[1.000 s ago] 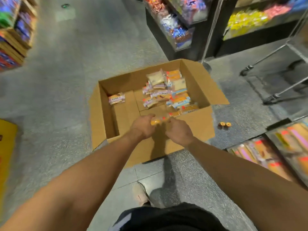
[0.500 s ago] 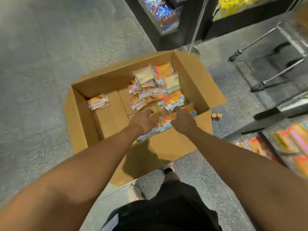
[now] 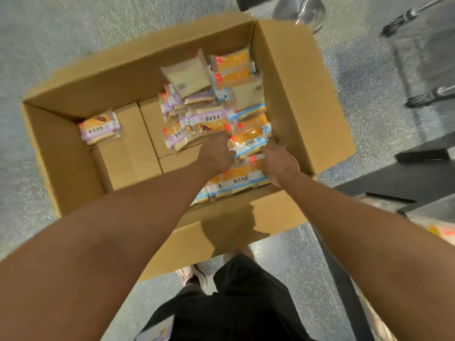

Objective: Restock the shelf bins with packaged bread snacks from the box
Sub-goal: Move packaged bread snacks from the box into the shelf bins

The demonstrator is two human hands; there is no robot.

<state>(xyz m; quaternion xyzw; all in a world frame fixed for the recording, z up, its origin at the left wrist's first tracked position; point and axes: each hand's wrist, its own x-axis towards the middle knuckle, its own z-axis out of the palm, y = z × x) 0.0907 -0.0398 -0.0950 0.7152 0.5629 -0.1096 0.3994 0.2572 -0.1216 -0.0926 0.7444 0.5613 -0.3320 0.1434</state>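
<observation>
both hands down in the cardboard box [image 3: 302,94], left hand [image 3: 216,156] and right hand [image 3: 279,163] look clamped around the blue-label bread pack [image 3: 248,141], so still the grabbing step, next lift it toward the shelf bins

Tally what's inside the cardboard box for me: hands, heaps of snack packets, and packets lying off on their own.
Hands: 2, left hand and right hand
Heap of packets: 1
Packet lying alone: 1
Total: 4

snack packs [image 3: 211,99] in box [image 3: 307,94], right side
</observation>
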